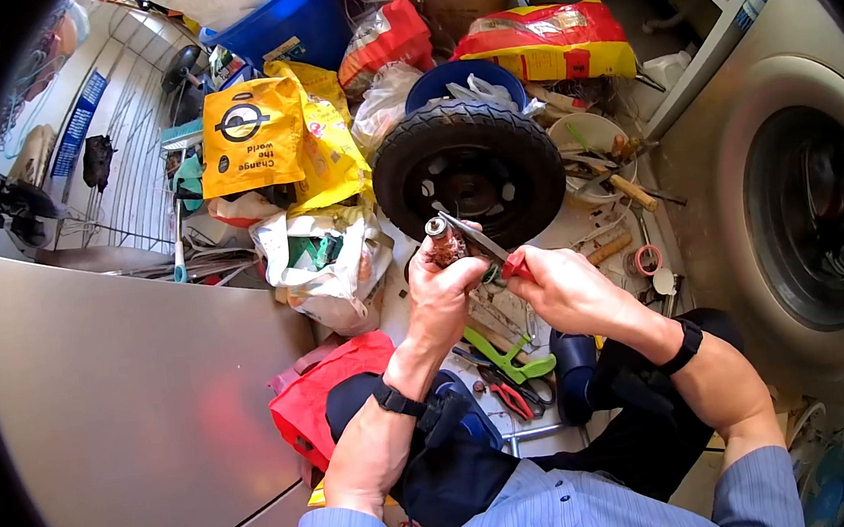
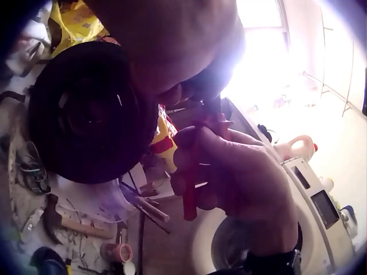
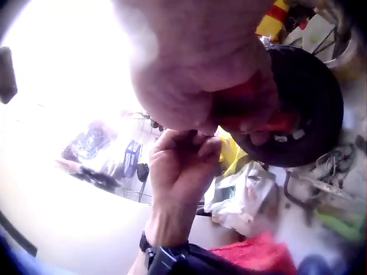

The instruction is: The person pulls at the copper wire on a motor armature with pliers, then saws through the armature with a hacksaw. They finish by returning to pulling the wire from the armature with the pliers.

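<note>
In the head view my left hand (image 1: 437, 297) grips a rusty, cylinder-shaped metal part (image 1: 451, 248), its round ringed end facing up. My right hand (image 1: 580, 288) is curled round the red handle of a tool (image 1: 516, 263). From that handle a long, tapering metal blade (image 1: 478, 238) slants up and left, its tip at the ringed end. I cannot tell the tool's exact kind. Red handle (image 2: 189, 200) shows below the right fingers in the left wrist view. Just beyond both hands is a wheel with a black tyre (image 1: 399, 170).
Between the feet lie a bright green tool (image 1: 511, 358), red-handled pliers (image 1: 510, 399) and other tools. A hammer (image 2: 80, 224) rests near a bucket (image 1: 571, 135). A washing machine (image 1: 741, 236) stands at right, a silvery panel (image 1: 142, 388) at left, a white bag (image 1: 333, 281) beside the wheel.
</note>
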Motion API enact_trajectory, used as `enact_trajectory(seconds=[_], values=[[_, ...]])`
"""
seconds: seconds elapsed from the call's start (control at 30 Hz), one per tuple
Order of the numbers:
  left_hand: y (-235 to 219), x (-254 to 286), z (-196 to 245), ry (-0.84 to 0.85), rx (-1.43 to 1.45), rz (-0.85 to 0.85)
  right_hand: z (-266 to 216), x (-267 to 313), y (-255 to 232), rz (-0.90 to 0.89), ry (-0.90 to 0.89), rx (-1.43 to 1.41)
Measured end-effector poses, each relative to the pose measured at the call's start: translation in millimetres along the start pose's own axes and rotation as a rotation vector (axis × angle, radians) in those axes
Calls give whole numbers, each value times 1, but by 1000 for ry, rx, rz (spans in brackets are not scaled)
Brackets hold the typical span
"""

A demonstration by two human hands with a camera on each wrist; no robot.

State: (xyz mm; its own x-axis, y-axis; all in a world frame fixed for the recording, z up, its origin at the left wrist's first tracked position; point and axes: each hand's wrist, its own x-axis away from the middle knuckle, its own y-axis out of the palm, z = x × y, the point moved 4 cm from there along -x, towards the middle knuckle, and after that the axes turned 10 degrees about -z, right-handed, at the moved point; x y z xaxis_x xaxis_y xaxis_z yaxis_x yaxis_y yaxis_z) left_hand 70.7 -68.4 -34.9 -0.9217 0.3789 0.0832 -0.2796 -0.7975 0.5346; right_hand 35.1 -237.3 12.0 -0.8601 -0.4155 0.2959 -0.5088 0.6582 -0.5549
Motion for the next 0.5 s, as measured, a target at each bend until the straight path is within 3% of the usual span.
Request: enact_trajectory(seconds=[0.13, 0.33, 0.5], values=[[-4, 1, 5, -15, 1, -50, -3, 3, -6, 39, 19, 53], [-1, 5, 12, 16, 7, -97, -5, 3, -7, -275, 168, -317], [-13, 9, 10, -12, -124, -142, 1, 1, -4, -197, 46, -171]])
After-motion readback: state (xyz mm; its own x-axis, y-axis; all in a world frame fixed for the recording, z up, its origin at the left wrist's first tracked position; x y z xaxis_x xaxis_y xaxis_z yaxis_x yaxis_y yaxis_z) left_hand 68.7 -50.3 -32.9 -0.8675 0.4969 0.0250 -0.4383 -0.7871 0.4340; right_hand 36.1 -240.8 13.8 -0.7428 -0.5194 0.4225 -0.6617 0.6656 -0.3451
